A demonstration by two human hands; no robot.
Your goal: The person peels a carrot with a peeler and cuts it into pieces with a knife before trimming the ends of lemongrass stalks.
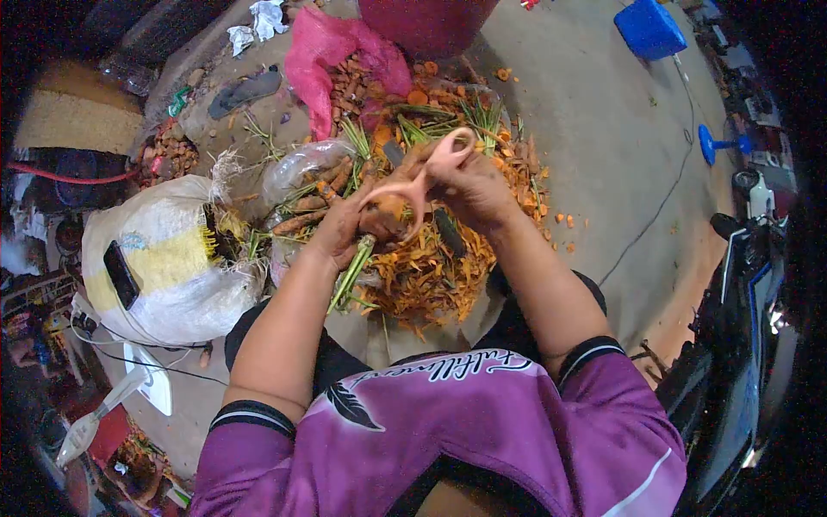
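My left hand (343,226) is closed around a carrot (386,221) whose cut green stems hang down toward my lap. In my right hand (474,191) is a pink peeler (422,183) with a loop at each end, its lower loop over the carrot. The contact between blade and carrot is hidden. Below both hands lies a heap of orange peelings (431,280). Unpeeled carrots (297,224) with green stems rest just left of my left hand, partly on clear plastic.
A white-and-yellow woven sack (164,258) with a dark phone (121,274) on it stands at left. A pink plastic bag (314,60) holding chopped pieces lies ahead, near a red tub (426,21). A blue stool (650,30) and a cable (659,207) are at right.
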